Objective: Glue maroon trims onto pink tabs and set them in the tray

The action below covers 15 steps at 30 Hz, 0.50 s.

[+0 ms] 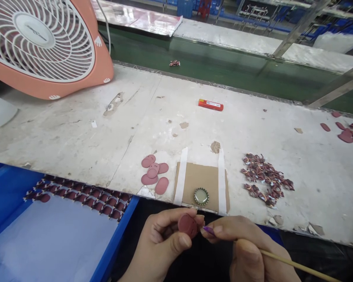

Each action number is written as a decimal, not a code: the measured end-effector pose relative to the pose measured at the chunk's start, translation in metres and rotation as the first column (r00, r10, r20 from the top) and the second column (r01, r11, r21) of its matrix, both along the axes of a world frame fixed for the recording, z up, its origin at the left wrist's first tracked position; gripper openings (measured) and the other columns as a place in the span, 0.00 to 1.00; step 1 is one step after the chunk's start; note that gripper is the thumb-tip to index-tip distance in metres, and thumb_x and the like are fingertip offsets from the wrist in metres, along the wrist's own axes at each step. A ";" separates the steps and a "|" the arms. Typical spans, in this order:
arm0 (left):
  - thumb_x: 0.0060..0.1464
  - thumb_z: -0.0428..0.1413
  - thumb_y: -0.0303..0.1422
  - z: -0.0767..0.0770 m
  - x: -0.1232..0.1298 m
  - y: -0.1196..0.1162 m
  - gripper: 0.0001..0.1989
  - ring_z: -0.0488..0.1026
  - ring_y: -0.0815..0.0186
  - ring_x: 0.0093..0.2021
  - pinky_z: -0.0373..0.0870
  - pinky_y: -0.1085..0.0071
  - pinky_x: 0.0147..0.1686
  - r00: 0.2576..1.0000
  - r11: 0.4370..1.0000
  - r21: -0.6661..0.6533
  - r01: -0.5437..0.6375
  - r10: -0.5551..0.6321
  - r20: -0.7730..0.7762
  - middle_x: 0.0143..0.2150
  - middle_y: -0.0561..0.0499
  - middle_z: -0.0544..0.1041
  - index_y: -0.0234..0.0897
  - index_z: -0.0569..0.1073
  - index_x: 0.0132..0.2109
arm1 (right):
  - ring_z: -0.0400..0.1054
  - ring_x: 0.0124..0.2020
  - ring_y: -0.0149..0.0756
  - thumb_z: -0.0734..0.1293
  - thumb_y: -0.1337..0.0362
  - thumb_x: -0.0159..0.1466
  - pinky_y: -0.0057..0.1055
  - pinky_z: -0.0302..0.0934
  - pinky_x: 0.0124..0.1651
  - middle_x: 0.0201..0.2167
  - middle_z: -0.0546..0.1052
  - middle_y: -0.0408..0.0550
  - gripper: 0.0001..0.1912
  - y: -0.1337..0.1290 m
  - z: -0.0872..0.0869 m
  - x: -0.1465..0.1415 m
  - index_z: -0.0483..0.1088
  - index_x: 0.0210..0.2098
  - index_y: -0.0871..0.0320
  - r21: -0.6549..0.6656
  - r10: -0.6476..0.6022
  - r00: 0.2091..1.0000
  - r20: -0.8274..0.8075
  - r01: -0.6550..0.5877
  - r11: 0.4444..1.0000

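My left hand (161, 243) pinches a small stack of round maroon discs (187, 226) between thumb and fingers. My right hand (247, 250) holds a thin wooden stick (297, 266), and its purple tip (208, 230) reaches the edge of the discs. Just beyond my hands, a crimped metal bottle cap (201, 196) lies on a taped cardboard square (197, 180). Several loose maroon oval pads (153, 174) lie to its left, and a heap of small tangled maroon pieces (266, 179) lies to its right.
A scuffed white workbench (76, 137) carries these items and a red oblong case (210, 104). A blue tray (106, 239) with rows of maroon pieces sits at lower left. An orange fan (47, 47) stands at upper left, and a green conveyor belt (223, 58) runs behind.
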<state>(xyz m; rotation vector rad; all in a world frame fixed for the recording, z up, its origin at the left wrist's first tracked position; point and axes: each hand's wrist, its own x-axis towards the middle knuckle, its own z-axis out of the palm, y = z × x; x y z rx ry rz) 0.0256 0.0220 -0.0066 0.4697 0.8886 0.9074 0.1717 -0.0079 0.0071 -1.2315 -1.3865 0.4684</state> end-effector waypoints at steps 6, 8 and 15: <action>0.42 0.73 0.40 -0.002 0.001 0.001 0.14 0.84 0.62 0.37 0.78 0.75 0.41 1.000 0.999 0.038 -0.004 0.005 -0.012 0.35 0.49 0.88 0.45 0.86 0.39 | 0.77 0.31 0.29 0.58 0.63 0.77 0.22 0.71 0.36 0.32 0.80 0.43 0.12 -0.002 0.001 0.009 0.72 0.43 0.56 -0.053 0.069 0.980 0.188 -0.060 0.997; 0.43 0.73 0.40 -0.004 0.001 0.001 0.14 0.84 0.62 0.38 0.78 0.75 0.41 1.000 0.998 0.056 -0.005 0.006 -0.021 0.35 0.49 0.88 0.45 0.86 0.39 | 0.78 0.32 0.29 0.58 0.63 0.76 0.21 0.71 0.37 0.33 0.80 0.43 0.11 -0.001 0.002 0.012 0.71 0.44 0.55 -0.068 0.076 0.964 0.254 -0.060 0.996; 0.43 0.73 0.42 -0.003 0.001 0.001 0.14 0.84 0.61 0.37 0.78 0.74 0.41 0.999 0.999 0.051 -0.003 0.005 -0.037 0.35 0.48 0.88 0.46 0.86 0.39 | 0.76 0.30 0.26 0.57 0.61 0.77 0.19 0.68 0.36 0.30 0.79 0.40 0.13 0.004 0.003 0.001 0.70 0.40 0.53 -0.064 0.001 0.970 0.243 0.015 0.998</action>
